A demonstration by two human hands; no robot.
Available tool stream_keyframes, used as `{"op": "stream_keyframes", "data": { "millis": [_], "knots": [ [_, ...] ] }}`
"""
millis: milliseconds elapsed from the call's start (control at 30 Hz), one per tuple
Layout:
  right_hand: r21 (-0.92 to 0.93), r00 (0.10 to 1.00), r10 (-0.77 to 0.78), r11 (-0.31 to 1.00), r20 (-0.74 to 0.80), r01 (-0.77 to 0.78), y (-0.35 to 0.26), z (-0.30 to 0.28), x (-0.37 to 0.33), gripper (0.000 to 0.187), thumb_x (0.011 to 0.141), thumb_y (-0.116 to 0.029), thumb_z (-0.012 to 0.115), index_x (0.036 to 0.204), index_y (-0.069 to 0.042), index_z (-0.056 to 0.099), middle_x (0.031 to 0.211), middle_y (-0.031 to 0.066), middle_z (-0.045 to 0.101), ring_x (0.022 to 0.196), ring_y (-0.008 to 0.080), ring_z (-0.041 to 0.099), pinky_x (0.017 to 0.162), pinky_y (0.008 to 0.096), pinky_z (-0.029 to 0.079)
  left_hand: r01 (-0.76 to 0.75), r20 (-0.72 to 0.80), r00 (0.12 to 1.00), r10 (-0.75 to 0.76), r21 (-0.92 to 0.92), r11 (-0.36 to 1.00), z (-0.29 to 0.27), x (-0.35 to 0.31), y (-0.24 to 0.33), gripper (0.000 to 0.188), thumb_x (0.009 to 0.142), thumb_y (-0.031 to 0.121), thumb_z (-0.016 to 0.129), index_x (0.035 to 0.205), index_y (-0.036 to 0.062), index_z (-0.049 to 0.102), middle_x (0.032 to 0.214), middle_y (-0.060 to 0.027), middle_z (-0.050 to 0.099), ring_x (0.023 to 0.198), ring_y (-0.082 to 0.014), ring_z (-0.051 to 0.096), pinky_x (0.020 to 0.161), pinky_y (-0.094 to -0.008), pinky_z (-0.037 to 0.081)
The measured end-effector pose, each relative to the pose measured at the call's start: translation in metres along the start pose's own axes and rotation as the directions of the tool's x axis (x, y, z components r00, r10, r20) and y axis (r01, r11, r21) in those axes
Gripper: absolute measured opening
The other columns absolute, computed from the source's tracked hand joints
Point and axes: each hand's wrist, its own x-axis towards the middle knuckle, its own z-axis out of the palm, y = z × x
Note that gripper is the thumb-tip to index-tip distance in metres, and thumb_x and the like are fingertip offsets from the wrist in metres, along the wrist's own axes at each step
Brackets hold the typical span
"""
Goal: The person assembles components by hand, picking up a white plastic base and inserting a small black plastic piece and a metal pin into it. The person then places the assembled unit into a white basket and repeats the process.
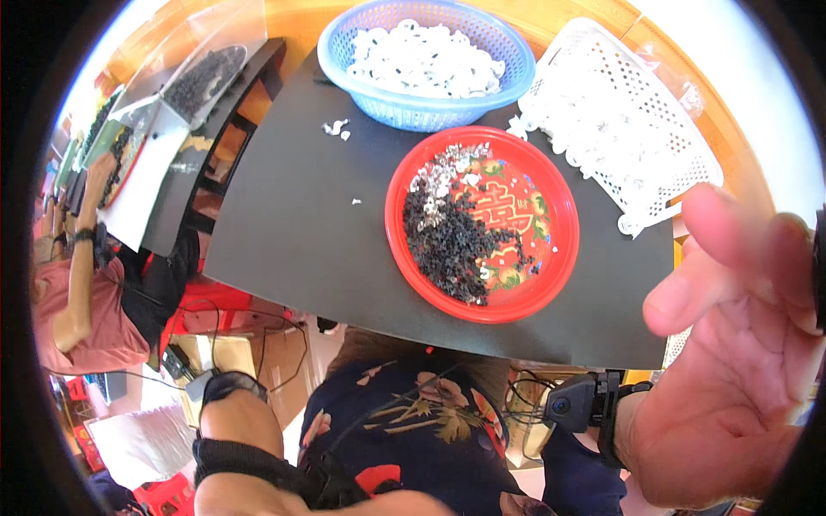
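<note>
My right hand [731, 378] is raised close to the camera at the right, palm showing. Its thumb and fingers are apart, and I see nothing held in it. The fingertips are blurred or cut off by the dark rim. My left hand [387, 504] shows only in part at the lower edge, with its fingers hidden. Ahead on the dark table lies a round red tray [564, 258] holding a heap of small black pieces [456, 249] and some silvery-white bits [447, 172]. Neither hand touches the tray.
Behind the tray stands a blue colander [387, 103] full of small white parts. A white perforated basket [680, 129] with white plastic parts is at the back right. White scraps [337, 129] lie on the dark table [292, 206]. Another person's arm [82, 267] works at a left table.
</note>
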Motion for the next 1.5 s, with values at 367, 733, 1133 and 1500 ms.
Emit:
{"op": "stream_keyframes", "data": {
  "millis": [367, 733, 1133, 1500],
  "knots": [
    [-0.126, 0.998, 0.005, 0.992, -0.059, -0.012, -0.01, -0.022, -0.011, 0.059, 0.097, -0.045, 0.062, 0.123, 0.007, 0.061, 0.128, 0.0269, 0.063, 0.11, 0.0332, 0.061, 0.1, 0.046, 0.045, -0.002, 0.121, 0.992, -0.016, 0.148, 0.989, 0.018, 0.013, 0.01, 0.045, 0.098, 0.02, 0.057, 0.129, -0.0107, 0.046, 0.102, -0.0179, 0.068, 0.091, -0.0266, 0.069, 0.079, -0.0374, 0.058],
    [-0.194, 0.996, 0.013, 0.981, -0.085, -0.03, -0.023, -0.033, -0.023, 0.055, 0.099, -0.041, 0.059, 0.123, 0.008, 0.06, 0.127, 0.0257, 0.064, 0.106, 0.0295, 0.062, 0.099, 0.0438, 0.046, 0.132, 0.002, 0.987, -0.162, 0.564, 0.815, 0.078, 0.001, 0.044, 0.05, 0.1, 0.018, 0.05, 0.135, -0.0157, 0.042, 0.106, -0.0177, 0.069, 0.095, -0.0226, 0.071, 0.084, -0.0324, 0.06],
    [-0.264, 0.996, 0.081, 0.96, -0.035, -0.087, -0.024, -0.019, -0.012, 0.051, 0.102, -0.037, 0.055, 0.123, 0.009, 0.06, 0.126, 0.0245, 0.065, 0.102, 0.0254, 0.063, 0.098, 0.0414, 0.046, -0.018, 0.026, 0.99, 0.137, -0.951, 0.309, 0.057, -0.04, -0.022, 0.054, 0.105, 0.036, 0.051, 0.11, -0.0157, 0.067, 0.1, -0.0267, 0.073, 0.119, -0.0352, 0.066, 0.102, -0.0537, 0.047],
    [-0.309, 0.948, 0.246, 0.903, -0.202, -0.3, -0.026, -0.014, -0.017, 0.037, 0.099, -0.022, 0.055, 0.118, 0.009, 0.062, 0.122, 0.0226, 0.068, 0.099, 0.0218, 0.064, 0.098, 0.0387, 0.047, -0.321, 0.387, 0.816, 0.43, -0.314, 0.893, -0.022, -0.012, -0.022, 0.026, 0.103, 0.023, 0.056, 0.109, 0.0038, 0.072, 0.107, -0.0121, 0.076, 0.105, -0.033, 0.072, 0.085, -0.0388, 0.048]
  ]
}}
